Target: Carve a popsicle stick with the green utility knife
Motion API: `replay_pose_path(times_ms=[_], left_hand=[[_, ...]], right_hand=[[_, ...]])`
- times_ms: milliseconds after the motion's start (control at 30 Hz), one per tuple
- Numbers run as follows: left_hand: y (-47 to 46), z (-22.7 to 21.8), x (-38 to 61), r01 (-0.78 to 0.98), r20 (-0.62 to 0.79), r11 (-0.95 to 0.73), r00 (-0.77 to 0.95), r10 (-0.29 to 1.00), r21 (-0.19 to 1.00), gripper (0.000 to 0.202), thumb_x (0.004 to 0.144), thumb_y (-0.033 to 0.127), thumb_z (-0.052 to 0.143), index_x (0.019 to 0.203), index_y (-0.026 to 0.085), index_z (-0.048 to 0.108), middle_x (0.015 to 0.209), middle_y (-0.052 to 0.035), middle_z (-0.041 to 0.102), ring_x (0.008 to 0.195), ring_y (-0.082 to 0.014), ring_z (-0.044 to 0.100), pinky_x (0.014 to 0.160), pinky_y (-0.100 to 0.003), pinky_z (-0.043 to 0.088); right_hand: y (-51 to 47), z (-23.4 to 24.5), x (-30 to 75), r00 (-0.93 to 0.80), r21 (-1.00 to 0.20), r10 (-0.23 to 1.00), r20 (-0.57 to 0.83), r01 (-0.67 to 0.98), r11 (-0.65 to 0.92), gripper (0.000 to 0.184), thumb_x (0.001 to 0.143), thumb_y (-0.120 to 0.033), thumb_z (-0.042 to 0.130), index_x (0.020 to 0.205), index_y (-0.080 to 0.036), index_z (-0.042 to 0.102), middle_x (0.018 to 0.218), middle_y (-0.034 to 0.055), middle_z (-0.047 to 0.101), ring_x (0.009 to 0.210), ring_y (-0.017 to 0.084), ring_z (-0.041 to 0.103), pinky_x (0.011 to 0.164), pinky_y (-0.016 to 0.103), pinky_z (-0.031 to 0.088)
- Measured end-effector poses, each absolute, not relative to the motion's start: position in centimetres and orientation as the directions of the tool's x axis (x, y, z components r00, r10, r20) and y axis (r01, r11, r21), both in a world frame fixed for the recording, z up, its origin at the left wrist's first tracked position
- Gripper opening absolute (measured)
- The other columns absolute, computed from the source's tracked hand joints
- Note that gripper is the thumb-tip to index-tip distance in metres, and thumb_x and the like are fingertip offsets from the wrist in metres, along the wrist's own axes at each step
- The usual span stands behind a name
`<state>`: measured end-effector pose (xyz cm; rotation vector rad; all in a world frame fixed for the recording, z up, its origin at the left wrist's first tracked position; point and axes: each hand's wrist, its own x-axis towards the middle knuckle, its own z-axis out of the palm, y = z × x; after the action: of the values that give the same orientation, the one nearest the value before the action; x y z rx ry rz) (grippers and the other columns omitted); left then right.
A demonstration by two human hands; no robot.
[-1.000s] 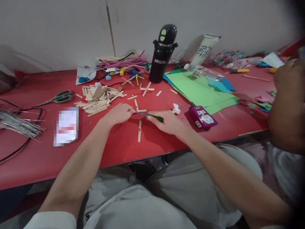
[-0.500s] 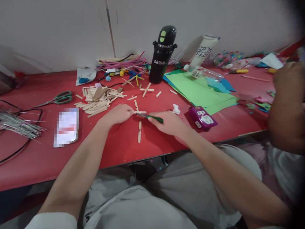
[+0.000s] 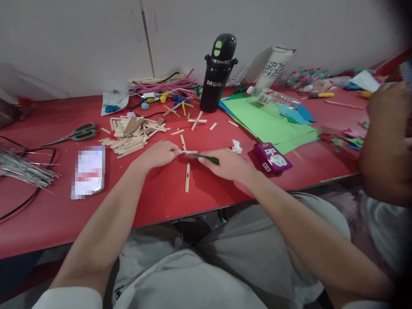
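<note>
My left hand (image 3: 158,154) is closed, its fingertips pinching the left end of a wooden craft stick (image 3: 193,152) that lies crosswise. My right hand (image 3: 230,165) is wrapped round a green-handled knife (image 3: 210,159). Its metal blade points left and rests on or just over the stick, close to my left fingertips. Toward the table edge lies a slotted craft stick (image 3: 187,182) with a small hole cut in its middle. Another short stick (image 3: 183,142) lies just beyond my hands.
A pile of craft sticks (image 3: 128,141), scissors (image 3: 84,131) and a phone (image 3: 88,171) lie to the left. A black bottle (image 3: 214,86) stands behind. Green paper (image 3: 257,118) and a purple power socket (image 3: 272,158) are to the right, near another person's arm (image 3: 386,146).
My hands stay nearly in place. The knife blade has shifted slightly along the stick toward my left fingertips, and the whole view has moved a little.
</note>
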<state>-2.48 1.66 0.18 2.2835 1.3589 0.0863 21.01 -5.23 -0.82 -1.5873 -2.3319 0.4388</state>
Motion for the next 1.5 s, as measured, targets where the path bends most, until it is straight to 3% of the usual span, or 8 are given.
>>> replay_pose_path(times_ms=[1500], left_hand=[[1.5,0.63,-2.31,0.832,-0.214,-0.367,0.482,0.849,0.417,0.034,0.09,0.04,0.045,0.064,0.02,0.052,0.069,-0.0039,0.06,0.065,-0.0176,0.05,0.06,-0.032,0.032]], right_hand=[[-5.03,-0.97,21.48,-0.391,-0.394,0.919,0.05,0.838,0.378,0.038,0.102,-0.038,0.049,0.133,-0.029,0.07,0.117,0.0034,0.077,0.103,0.026,0.072,0.088,0.035,0.052]])
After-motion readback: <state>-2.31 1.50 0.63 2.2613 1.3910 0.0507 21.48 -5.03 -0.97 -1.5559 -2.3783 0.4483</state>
